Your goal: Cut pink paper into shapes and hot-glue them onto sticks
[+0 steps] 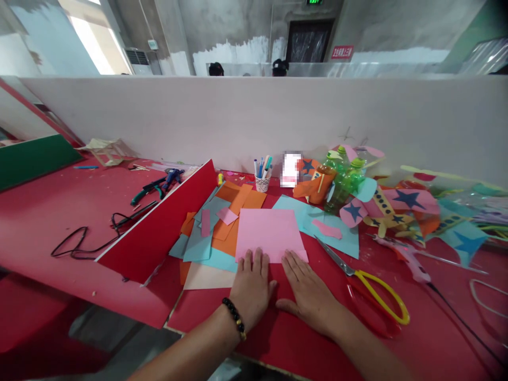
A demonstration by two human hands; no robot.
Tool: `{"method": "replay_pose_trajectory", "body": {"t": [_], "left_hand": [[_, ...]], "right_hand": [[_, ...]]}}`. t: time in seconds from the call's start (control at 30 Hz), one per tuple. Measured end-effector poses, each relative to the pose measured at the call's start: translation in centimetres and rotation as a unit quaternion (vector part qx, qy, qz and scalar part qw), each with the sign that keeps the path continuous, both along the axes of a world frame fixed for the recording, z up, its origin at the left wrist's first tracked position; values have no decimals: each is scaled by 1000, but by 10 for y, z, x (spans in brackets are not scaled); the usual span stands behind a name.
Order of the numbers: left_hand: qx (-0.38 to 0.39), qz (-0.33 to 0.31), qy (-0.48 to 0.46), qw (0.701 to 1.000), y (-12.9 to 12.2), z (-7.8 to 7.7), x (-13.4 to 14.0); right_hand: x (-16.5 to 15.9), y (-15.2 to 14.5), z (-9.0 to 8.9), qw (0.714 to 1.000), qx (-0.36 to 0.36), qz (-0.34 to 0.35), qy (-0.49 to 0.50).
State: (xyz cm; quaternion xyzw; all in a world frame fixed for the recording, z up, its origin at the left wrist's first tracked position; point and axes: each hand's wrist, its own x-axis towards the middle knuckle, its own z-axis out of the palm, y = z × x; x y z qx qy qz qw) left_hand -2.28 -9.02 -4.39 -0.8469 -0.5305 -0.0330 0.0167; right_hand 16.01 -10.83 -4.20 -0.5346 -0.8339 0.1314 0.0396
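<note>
A pink sheet of paper [270, 230] lies flat on the red table, its near edge looking folded over in a narrow strip. My left hand [253, 283] rests palm down with its fingertips on that edge, a beaded bracelet at the wrist. Flat against the same edge, further right, lie the fingers of my right hand [304, 291]. Both hands have their fingers stretched out. Scissors [357, 275] with one yellow and one red handle lie open to the right of my right hand. Blue paper [349, 238] sits partly beneath the pink sheet.
Orange and blue paper pieces [202, 246] spread at left beside a red divider board [162, 233]. A cup of pens [262, 182] stands at the back. Decorated bottles [345, 182] and paper shapes crowd the right, near a pink glue gun [407, 256] with a cord. Pliers [148, 190] lie beyond the board.
</note>
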Motion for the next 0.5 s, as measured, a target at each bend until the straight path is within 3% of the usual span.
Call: {"method": "replay_pose_trajectory", "body": {"t": [0.27,0.5], "left_hand": [[-9,38,32,999,-1,12,-37],[29,24,19,999,-5,9,-41]], "right_hand": [[-2,0,8,1000,-24,-9,0],[-14,-2,15,999,-26,-19,-10]]}}
